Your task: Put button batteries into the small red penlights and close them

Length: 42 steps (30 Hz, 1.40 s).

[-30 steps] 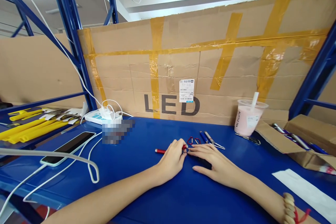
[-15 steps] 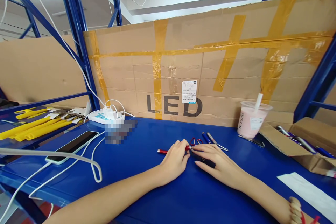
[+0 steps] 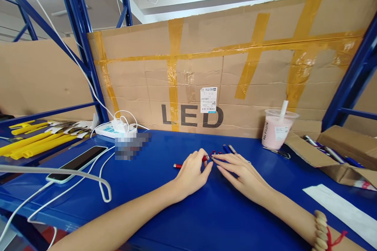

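My left hand [image 3: 193,170] is closed around a slim red pen [image 3: 178,166]. The pen's silver-tipped end sticks out to the left, and its other red end shows by my thumb and index finger. My right hand [image 3: 240,174] has its fingers stretched out and the thumb apart. Its index fingertip is close to the pen's right end, by a small silver bit too tiny to name. Small red loop-shaped pieces [image 3: 214,153] lie just behind the fingertips. Beyond my right hand, a blue pen [image 3: 226,148] and a silver pen [image 3: 232,149] lie partly hidden.
A pink drink cup [image 3: 278,131] stands at the back right, beside an open cardboard box [image 3: 338,172] of pens. White paper [image 3: 338,208] lies in front. At left are a phone [image 3: 78,163], charging cables, a power strip [image 3: 104,130] and yellow tubes [image 3: 44,145]. Cardboard [image 3: 141,86] forms the back wall.
The view has shifted slightly. The black piece seen under my right hand earlier no longer shows. My left thumb and index finger have spread a little, and the red pen stays in that hand.
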Motion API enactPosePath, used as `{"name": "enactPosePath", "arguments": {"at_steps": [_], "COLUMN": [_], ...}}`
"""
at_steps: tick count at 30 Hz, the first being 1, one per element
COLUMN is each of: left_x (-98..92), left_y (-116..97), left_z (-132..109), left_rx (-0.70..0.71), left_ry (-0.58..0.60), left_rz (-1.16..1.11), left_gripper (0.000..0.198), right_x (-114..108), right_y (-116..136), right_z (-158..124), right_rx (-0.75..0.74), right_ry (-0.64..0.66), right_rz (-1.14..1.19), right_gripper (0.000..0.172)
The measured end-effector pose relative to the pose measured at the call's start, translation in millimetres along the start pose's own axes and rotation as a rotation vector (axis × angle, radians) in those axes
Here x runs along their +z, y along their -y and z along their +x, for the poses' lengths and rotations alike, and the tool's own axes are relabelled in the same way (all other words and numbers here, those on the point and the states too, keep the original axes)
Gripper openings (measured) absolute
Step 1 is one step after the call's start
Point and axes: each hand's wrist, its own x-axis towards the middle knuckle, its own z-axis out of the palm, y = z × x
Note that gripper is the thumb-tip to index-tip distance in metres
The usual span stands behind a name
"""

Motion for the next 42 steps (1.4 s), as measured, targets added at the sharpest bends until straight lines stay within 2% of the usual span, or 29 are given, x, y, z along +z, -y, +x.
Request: {"name": "enactPosePath", "arguments": {"at_steps": [4,8,18,25,29,37,42], "left_x": [-1.6,-2.3,6.9,8.9,9.0,12.3,10.7], "left_y": [-5,-13,-12,-13,-12,-9,-9], "left_z": [0,-3,-5,-9,-9,-9,-9], "left_rx": [0.042,0.03,-0.055,-0.102,-0.114,-0.098,-0.112], "left_ry": [0.077,0.148,0.045,0.113,0.087,0.053,0.052], "left_rz": [-0.184,-0.316,-0.492,-0.643,-0.658,-0.673,-0.641], "left_gripper": [0.012,0.016,0.025,0.027,0.026,0.026,0.024], "right_x": [-5,-7,-9,-8,-11,-8,-7], "right_y": [2,0,4,5,5,4,1], "right_z": [-1,-3,-6,-7,-5,-6,-5], "right_rx": [-0.063,-0.113,-0.167,-0.182,-0.234,-0.229,-0.24], "right_ry": [-0.101,-0.12,-0.151,-0.144,-0.182,-0.193,-0.211], "right_rz": [-0.023,-0.025,-0.008,0.039,0.001,0.024,0.051], "right_gripper": [0.028,0.027,0.023,0.022,0.022,0.021,0.013]}}
